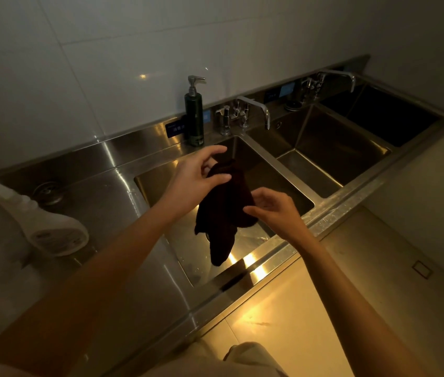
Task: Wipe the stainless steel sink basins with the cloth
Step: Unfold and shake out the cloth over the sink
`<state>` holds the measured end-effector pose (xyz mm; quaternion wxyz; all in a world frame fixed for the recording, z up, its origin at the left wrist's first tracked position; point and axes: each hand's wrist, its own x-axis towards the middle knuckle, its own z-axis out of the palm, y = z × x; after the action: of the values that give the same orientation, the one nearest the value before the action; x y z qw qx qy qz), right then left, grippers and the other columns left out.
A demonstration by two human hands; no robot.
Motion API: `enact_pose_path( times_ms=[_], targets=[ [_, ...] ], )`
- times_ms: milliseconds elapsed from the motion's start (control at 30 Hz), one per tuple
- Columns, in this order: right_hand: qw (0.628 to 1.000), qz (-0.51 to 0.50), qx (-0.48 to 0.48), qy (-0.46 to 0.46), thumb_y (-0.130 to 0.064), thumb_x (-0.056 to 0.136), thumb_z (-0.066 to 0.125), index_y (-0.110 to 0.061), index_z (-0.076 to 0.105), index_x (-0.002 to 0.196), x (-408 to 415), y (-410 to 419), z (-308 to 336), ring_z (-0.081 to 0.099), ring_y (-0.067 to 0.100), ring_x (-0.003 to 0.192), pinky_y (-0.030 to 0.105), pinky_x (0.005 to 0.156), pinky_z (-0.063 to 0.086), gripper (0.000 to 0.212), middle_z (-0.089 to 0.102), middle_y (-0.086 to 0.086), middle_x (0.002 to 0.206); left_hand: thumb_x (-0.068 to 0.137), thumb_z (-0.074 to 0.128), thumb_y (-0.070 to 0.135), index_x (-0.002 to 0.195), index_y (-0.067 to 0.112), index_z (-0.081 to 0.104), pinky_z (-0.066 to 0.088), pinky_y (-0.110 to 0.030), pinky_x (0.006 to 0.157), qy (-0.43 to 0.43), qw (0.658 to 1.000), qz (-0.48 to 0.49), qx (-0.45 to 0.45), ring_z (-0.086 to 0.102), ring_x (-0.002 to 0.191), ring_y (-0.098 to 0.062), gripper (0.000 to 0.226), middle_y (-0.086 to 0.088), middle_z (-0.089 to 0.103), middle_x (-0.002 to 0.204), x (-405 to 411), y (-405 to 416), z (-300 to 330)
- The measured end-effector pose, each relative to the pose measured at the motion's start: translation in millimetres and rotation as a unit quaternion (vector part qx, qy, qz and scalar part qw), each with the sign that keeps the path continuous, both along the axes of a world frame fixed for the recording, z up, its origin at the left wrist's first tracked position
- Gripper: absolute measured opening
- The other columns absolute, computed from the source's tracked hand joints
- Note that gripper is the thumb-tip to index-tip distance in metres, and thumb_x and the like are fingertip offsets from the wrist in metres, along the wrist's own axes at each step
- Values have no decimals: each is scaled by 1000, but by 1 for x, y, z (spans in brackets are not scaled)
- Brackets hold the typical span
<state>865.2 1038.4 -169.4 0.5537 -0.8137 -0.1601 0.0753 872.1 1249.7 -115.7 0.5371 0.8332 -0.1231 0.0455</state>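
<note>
Head view, both hands' fingers pinching dark cloth (224, 210) (hanging) over sink basin (283, 183)

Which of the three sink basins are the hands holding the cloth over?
The left-most basin, next to the soap pump bottle. Both hands hold the dark cloth above it; the other two basins lie further right, beyond the divider.
</note>
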Motion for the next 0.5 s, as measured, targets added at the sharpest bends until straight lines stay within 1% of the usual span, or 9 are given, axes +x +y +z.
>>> enact_pose_path(
  times_ms=[67,100,167,233,300,367,400,467,500],
  targets=[
    [999,-37,-14,-29,-11,90,60,-29,59,97,1,-2,6,66,-2,86,14,70,54,19,65,-11,94,86,67,15,138,26,45,48,-10,82,-9,1000,-6,24,60,93,4,58,9,62,95,1,2,-3],
    [998,-51,-13,-38,-12,91,59,-32,57,95,2,-4,10,66,-2,85,15,69,54,21,64,-11,93,86,67,16,139,28,42,46,-7,81,-15,999,-10,36,59,92,6,60,10,60,94,2,4,-3],
    [996,-74,3,-52,-13,92,56,-33,55,91,8,-9,19,63,4,90,17,72,51,20,61,-10,95,87,66,18,141,34,38,44,-3,75,-26,998,-22,60,56,90,9,63,15,57,96,4,9,-4],
    [993,-80,-20,-79,-14,90,58,-29,57,89,16,-13,30,56,5,94,18,79,44,16,57,-11,96,88,64,19,141,41,35,43,-5,69,-22,995,-40,94,51,96,9,63,22,51,108,7,13,-4],
    [992,-66,-57,-93,-16,89,60,-28,58,88,24,-14,39,57,6,94,26,82,47,12,59,-11,93,90,61,19,140,42,34,43,-3,66,-19,990,-70,125,51,96,12,62,21,48,114,10,16,-5],
    [990,-61,-81,-97,-19,88,60,-29,60,89,30,-13,47,61,10,90,37,83,52,10,63,-8,88,92,59,20,139,39,37,44,-1,66,-22,983,-88,158,51,92,15,56,21,49,114,14,17,-4],
    [988,-64,-93,-107,-21,87,61,-28,61,90,32,-12,50,62,10,89,40,84,53,8,65,-8,87,92,59,20,137,35,41,45,-3,66,-24,979,-93,178,53,91,12,51,19,51,114,17,17,-2],
    [980,-68,-123,-139,-23,86,61,-28,62,92,36,-9,54,62,6,88,40,84,54,7,65,-11,85,90,61,20,128,27,52,45,-10,68,-33,970,-96,221,57,90,4,40,14,57,110,23,18,1],
    [977,-67,-133,-152,-24,86,61,-28,62,92,36,-8,56,62,4,88,39,83,53,8,65,-13,85,89,63,20,121,25,56,43,-11,67,-38,964,-96,244,58,88,1,33,13,59,104,27,18,4]
  ],
)
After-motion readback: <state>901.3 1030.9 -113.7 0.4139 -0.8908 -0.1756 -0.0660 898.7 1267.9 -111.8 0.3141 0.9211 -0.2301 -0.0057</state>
